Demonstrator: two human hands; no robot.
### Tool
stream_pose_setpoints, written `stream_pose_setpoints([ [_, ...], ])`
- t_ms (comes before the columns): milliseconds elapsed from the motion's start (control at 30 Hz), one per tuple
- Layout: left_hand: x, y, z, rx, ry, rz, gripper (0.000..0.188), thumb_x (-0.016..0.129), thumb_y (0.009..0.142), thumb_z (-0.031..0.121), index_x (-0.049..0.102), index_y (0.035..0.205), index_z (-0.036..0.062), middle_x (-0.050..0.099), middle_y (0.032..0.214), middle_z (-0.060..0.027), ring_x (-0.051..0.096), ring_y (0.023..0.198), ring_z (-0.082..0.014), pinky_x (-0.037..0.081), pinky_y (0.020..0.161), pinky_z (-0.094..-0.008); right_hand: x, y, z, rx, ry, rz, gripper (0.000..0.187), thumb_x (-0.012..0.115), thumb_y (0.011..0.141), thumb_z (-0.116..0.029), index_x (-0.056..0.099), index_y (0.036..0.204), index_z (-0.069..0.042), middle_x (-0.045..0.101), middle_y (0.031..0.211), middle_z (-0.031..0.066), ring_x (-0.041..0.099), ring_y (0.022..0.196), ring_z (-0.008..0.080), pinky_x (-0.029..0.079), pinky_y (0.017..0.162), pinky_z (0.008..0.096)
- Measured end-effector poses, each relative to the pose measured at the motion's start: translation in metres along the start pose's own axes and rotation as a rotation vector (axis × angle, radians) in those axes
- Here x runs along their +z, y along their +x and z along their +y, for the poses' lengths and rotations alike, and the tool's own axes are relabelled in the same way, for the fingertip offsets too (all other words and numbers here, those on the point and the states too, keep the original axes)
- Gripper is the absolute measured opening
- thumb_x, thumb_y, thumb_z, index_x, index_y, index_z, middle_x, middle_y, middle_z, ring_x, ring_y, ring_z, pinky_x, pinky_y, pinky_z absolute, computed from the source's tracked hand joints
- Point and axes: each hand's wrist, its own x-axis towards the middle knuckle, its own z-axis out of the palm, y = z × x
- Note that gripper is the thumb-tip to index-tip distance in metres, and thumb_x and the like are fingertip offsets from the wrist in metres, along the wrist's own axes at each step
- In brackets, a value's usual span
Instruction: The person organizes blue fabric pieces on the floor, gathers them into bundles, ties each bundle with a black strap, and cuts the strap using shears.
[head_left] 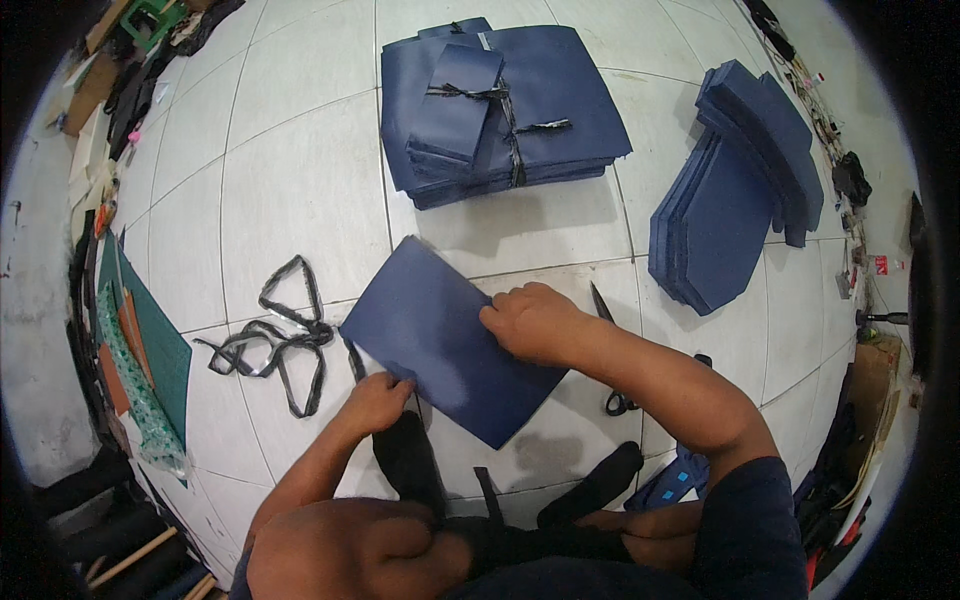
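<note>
A rectangular dark blue sheet [450, 340] of fabric-like material lies slanted in front of me, above the tiled floor. My left hand [380, 403] pinches its near left edge. On the opposite edge, the fingers of my right hand [530, 322] are closed over the far right side. Whether it is one layer or several I cannot tell. Partly behind my right forearm lies a pair of black scissors [620, 403], blades pointing away. Left of the sheet, loose black strips [290, 345] lie tangled on the floor.
A large dark blue bundle [560, 90] tied with black strips sits farther ahead. Stacks of cut blue pieces [715, 220] lie at the right. A green mat [160, 345] leans at the left wall. My black-socked feet [410, 455] flank the near floor, beside a blue item [670, 482].
</note>
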Motion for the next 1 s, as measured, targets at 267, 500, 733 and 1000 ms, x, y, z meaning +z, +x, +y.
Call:
stream_pose_setpoints([
  [267,-0.015,0.032,0.044,0.272,0.213,0.268,0.036,0.051,0.094,0.027,0.062,0.091,-0.0067,0.066,0.091,-0.0306,0.064,0.089,-0.0473,0.049,0.082,-0.0532,-0.005,-0.046,-0.022,0.055,-0.049,-0.117,0.016,0.053,0.086,-0.012,0.067,0.085,-0.004,0.069,0.09,0.0168,0.069,0.084,0.0324,0.053,0.073,0.0457],
  [500,-0.021,0.069,0.131,0.564,0.379,0.295,0.024,0.052,0.095,0.019,0.059,0.095,-0.0038,0.066,0.088,-0.0282,0.064,0.086,-0.0461,0.049,0.08,-0.0541,0.023,-0.074,-0.02,0.174,0.045,-0.055,0.015,0.055,0.09,-0.016,0.063,0.093,-0.004,0.069,0.093,0.0175,0.069,0.088,0.0337,0.052,0.074,0.0475],
  [733,0.002,0.082,0.171,0.726,0.263,0.427,0.025,0.053,0.095,0.023,0.057,0.094,-0.0016,0.065,0.087,-0.0279,0.064,0.086,-0.0465,0.05,0.078,-0.0545,0.047,-0.049,-0.041,0.344,0.341,0.164,0.027,0.056,0.095,-0.028,0.06,0.093,-0.001,0.067,0.091,0.0195,0.066,0.087,0.04,0.052,0.075,0.0515],
  [1000,0.026,0.037,0.113,0.549,0.057,0.337,0.019,0.055,0.094,0.018,0.061,0.097,0.0004,0.066,0.092,-0.0249,0.065,0.085,-0.0439,0.05,0.073,-0.0523,0.057,-0.03,-0.026,0.192,0.431,0.247,0.024,0.061,0.09,-0.025,0.061,0.094,-0.002,0.067,0.093,0.0185,0.065,0.092,0.039,0.053,0.077,0.0492],
])
